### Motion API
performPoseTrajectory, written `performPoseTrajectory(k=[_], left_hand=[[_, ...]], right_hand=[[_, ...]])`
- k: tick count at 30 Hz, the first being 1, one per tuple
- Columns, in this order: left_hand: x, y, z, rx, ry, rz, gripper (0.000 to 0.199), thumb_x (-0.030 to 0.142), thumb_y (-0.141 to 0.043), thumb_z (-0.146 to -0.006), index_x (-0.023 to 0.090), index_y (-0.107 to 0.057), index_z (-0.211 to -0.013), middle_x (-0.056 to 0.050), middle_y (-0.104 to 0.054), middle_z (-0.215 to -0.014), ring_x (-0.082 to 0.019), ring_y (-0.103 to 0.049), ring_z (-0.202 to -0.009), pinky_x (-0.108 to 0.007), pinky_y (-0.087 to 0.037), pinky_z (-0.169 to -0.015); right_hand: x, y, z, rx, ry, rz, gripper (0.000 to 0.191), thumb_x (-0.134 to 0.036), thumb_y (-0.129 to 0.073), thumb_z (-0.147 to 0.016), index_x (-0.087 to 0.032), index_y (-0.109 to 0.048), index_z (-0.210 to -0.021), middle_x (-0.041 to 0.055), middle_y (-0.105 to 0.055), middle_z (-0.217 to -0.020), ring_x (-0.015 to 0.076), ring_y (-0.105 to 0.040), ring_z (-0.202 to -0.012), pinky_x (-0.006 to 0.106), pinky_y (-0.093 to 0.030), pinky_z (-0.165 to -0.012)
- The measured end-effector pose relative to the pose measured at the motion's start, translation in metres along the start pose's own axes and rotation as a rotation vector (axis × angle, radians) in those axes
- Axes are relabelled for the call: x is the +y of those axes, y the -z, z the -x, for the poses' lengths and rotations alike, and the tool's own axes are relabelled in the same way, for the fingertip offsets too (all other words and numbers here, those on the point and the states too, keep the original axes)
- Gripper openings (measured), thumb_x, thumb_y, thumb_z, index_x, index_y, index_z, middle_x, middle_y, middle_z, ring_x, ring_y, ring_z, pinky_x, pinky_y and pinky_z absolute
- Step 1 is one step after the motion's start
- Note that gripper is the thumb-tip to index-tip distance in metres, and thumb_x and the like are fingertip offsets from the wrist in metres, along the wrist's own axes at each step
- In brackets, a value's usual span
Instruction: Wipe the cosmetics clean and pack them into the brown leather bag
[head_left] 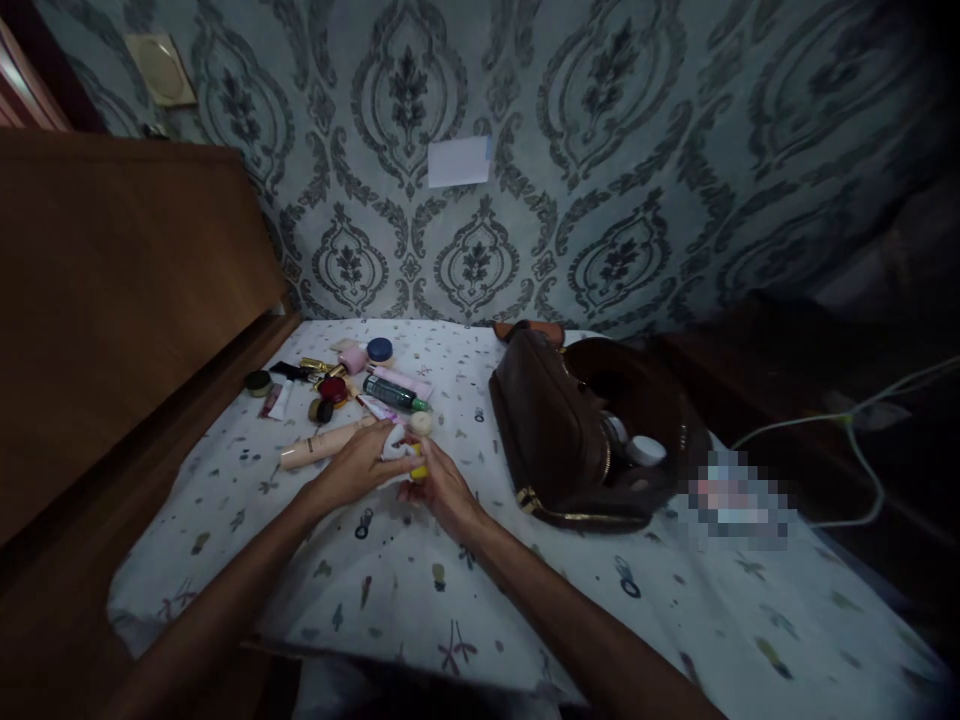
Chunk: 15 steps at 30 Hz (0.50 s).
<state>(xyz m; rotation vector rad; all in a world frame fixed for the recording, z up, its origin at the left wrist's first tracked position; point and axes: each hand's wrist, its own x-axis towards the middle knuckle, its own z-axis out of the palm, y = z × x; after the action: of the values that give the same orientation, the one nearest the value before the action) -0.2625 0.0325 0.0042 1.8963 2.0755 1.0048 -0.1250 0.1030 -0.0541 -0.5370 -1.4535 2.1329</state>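
Note:
My left hand (pixel 358 466) is closed on a white cloth or tissue (pixel 396 442), its fingers wrapped round it. Close against it, my right hand (pixel 444 490) grips a small yellow item (pixel 418 462), which the fingers partly hide. A beige tube (pixel 319 446) lies just left of my left hand. Beyond the hands are a dark green bottle (pixel 391 392), a pink tube (pixel 401 380), a red round container (pixel 331 391), a blue-lidded jar (pixel 380 350) and several other small cosmetics. A small cream-coloured round item (pixel 421 423) sits just past my fingertips.
An open brown bag (pixel 547 430) with white-lidded containers (pixel 645 451) inside stands to the right on the patterned cloth (pixel 442 620). A wooden cabinet (pixel 127 300) borders the left side. Patterned wallpaper is behind. A pale cable (pixel 799 422) runs at the right.

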Motion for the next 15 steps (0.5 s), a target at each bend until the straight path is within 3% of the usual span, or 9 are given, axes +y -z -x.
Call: performPoseTrajectory(k=[3, 5, 9, 12, 15], left_hand=[[-0.001, -0.008, -0.009, -0.092, 0.031, 0.136, 0.035, 0.051, -0.052, -0.090, 0.019, -0.065, -0.085, -0.007, -0.070, -0.084, -0.025, -0.064, -0.084, -0.037, -0.052, -0.081], [-0.002, -0.017, -0.012, -0.087, 0.083, 0.248, 0.039, 0.052, -0.048, -0.091, 0.017, -0.063, -0.084, -0.005, -0.069, -0.081, -0.023, -0.063, -0.083, -0.035, -0.052, -0.080], [-0.011, -0.033, -0.010, -0.004, 0.235, 0.491, 0.041, 0.055, -0.045, -0.093, 0.017, -0.061, -0.090, -0.004, -0.067, -0.086, -0.021, -0.062, -0.085, -0.031, -0.052, -0.081], [-0.022, -0.039, -0.006, 0.097, 0.228, 0.439, 0.037, 0.052, -0.047, -0.092, 0.018, -0.057, -0.103, -0.006, -0.065, -0.102, -0.021, -0.059, -0.099, -0.032, -0.047, -0.092], [-0.031, -0.040, 0.001, 0.113, 0.250, 0.335, 0.037, 0.049, -0.043, -0.094, 0.020, -0.048, -0.117, -0.007, -0.061, -0.110, -0.021, -0.057, -0.105, -0.033, -0.045, -0.095]], right_hand=[[-0.001, 0.004, 0.002, 0.039, -0.059, 0.011, 0.061, -0.073, -0.051, -0.083, -0.024, -0.054, -0.120, -0.0045, -0.055, -0.067, 0.0091, -0.046, -0.042, 0.020, -0.026, -0.039], [-0.001, 0.007, 0.002, 0.050, -0.074, -0.016, 0.058, -0.070, -0.056, -0.082, -0.024, -0.051, -0.117, -0.0067, -0.054, -0.064, 0.0079, -0.043, -0.039, 0.019, -0.023, -0.037], [-0.003, 0.012, 0.002, 0.031, -0.075, -0.065, 0.049, -0.065, -0.061, -0.080, -0.024, -0.047, -0.102, -0.0062, -0.059, -0.066, 0.0076, -0.046, -0.041, 0.019, -0.028, -0.038], [-0.005, 0.015, 0.002, -0.008, -0.060, -0.023, 0.048, -0.062, -0.065, -0.077, -0.024, -0.046, -0.099, -0.0047, -0.062, -0.074, 0.0087, -0.052, -0.047, 0.020, -0.035, -0.043], [-0.007, 0.019, 0.000, -0.058, -0.026, 0.128, 0.050, -0.053, -0.075, -0.069, -0.025, -0.047, -0.101, -0.0053, -0.060, -0.077, 0.0107, -0.054, -0.053, 0.023, -0.043, -0.051]])
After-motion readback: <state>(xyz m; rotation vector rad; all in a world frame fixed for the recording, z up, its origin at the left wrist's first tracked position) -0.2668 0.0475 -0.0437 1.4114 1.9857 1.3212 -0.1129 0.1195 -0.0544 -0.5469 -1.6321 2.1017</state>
